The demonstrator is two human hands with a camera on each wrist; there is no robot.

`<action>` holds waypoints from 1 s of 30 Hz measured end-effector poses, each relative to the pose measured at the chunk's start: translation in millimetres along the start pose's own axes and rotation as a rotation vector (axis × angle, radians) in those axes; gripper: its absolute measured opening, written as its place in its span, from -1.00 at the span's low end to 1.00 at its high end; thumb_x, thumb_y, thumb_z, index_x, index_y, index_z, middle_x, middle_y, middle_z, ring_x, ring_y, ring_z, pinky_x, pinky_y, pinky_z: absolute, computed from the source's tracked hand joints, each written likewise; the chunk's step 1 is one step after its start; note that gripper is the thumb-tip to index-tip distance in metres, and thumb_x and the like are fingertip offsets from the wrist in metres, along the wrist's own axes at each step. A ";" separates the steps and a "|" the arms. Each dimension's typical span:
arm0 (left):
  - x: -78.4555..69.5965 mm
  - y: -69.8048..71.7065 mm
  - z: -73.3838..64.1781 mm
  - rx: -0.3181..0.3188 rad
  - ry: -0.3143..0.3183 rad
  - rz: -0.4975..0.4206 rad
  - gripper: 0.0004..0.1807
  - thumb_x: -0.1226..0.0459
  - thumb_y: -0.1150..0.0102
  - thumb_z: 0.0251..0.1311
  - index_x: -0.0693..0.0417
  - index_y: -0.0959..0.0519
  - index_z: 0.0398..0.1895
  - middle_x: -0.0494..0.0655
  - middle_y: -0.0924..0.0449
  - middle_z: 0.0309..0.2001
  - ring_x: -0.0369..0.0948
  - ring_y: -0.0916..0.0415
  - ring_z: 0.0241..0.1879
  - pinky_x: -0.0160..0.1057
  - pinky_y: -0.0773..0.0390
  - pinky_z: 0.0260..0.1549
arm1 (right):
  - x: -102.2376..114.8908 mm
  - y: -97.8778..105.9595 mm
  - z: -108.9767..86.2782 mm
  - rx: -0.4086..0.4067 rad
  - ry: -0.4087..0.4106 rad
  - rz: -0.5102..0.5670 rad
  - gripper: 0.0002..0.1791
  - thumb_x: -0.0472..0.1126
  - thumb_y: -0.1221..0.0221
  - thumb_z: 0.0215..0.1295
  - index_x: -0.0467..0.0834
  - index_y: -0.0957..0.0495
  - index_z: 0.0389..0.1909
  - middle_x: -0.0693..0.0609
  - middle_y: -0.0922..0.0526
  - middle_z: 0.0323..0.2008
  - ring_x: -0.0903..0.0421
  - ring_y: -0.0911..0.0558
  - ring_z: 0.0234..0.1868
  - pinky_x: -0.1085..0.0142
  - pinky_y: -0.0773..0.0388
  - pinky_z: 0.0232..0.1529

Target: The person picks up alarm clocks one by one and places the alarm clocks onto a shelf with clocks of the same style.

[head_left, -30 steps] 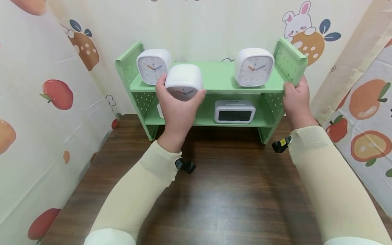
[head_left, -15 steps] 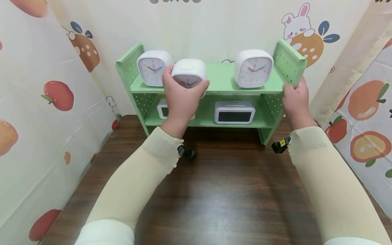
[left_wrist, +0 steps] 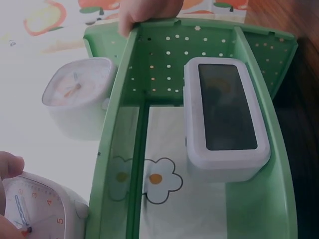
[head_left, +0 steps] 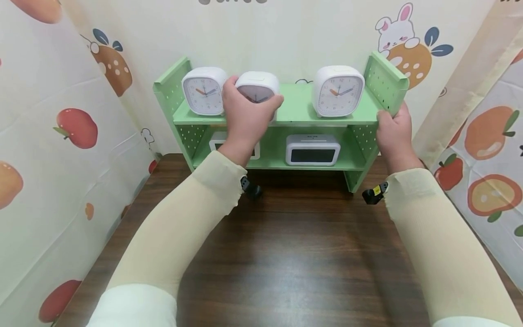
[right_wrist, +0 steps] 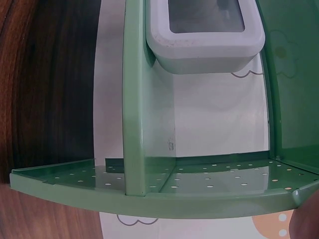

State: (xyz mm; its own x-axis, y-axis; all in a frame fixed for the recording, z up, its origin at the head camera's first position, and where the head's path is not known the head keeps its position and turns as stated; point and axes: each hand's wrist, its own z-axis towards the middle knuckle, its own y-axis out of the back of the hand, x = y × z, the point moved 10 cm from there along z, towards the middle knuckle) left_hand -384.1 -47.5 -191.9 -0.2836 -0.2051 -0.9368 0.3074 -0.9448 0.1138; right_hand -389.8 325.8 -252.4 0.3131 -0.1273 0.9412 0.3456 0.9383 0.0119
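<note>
My left hand (head_left: 247, 119) holds a white square alarm clock (head_left: 259, 80) by its sides, thumb on the right. Its dial tips downward in the head view, and the hand covers its lower part. The clock is at the front of the top tier of a green two-tier shelf (head_left: 295, 103); whether it touches the tier I cannot tell. A matching clock (head_left: 204, 94) stands close to its left, another (head_left: 340, 94) farther right. My right hand (head_left: 395, 138) grips the shelf's right side panel (head_left: 388, 84); in the right wrist view only a bit of that hand (right_wrist: 307, 219) shows.
On the lower tier stand a white digital clock (head_left: 313, 155) with a dark screen and a second digital clock (head_left: 256, 151), partly behind my left wrist. The shelf stands on a dark wooden table (head_left: 302, 245). Fruit-print cloth (head_left: 130, 27) hangs at the back and sides.
My left hand has carried the alarm clock back and to the right, from in front of the shelf toward its top tier. The right hand keeps its grip on the side panel.
</note>
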 end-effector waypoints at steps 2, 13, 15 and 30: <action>1.1 -2.3 1.7 0.003 0.011 0.011 0.13 0.11 -0.64 -0.16 -0.04 -0.15 0.50 -0.18 -0.32 0.22 -0.21 -0.39 0.09 -0.32 -0.57 -0.05 | -0.5 0.0 -0.2 0.002 -0.003 -0.009 -0.48 -0.30 0.13 0.49 -0.09 -0.32 0.43 -0.06 -0.48 0.33 0.14 -0.45 0.27 0.36 -0.31 0.37; 4.2 -16.8 7.1 0.042 0.042 0.043 0.07 0.06 -0.59 -0.11 -0.09 -0.16 0.47 -0.18 -0.31 0.19 -0.20 -0.41 0.04 -0.30 -0.60 -0.14 | -0.9 1.1 -2.4 0.009 0.002 0.004 -0.48 -0.30 0.13 0.49 -0.08 -0.33 0.44 -0.07 -0.48 0.34 0.13 -0.47 0.27 0.36 -0.34 0.35; 5.6 -18.2 7.8 0.044 0.059 0.045 0.06 0.05 -0.58 -0.10 -0.11 -0.15 0.46 -0.19 -0.31 0.18 -0.20 -0.42 0.02 -0.31 -0.61 -0.16 | -1.0 1.3 -2.7 0.008 0.003 0.004 -0.48 -0.30 0.13 0.49 -0.08 -0.33 0.44 -0.07 -0.48 0.33 0.14 -0.48 0.25 0.35 -0.35 0.34; 2.7 -28.2 19.7 0.027 0.087 0.107 0.14 -0.06 -0.59 -0.12 -0.12 -0.12 0.52 -0.21 -0.30 0.21 -0.24 -0.36 0.07 -0.34 -0.55 -0.09 | 2.4 -1.1 -1.6 0.004 -0.004 -0.047 -0.47 -0.29 0.14 0.49 -0.05 -0.31 0.45 -0.05 -0.46 0.35 0.13 -0.43 0.30 0.33 -0.28 0.40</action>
State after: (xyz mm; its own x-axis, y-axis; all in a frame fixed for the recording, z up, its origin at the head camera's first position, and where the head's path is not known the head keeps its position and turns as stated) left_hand -411.5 -26.5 -191.2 -0.1704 -0.2833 -0.9438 0.3070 -0.9254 0.2224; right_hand -388.0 323.9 -250.7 0.2934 -0.1703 0.9407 0.3564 0.9326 0.0576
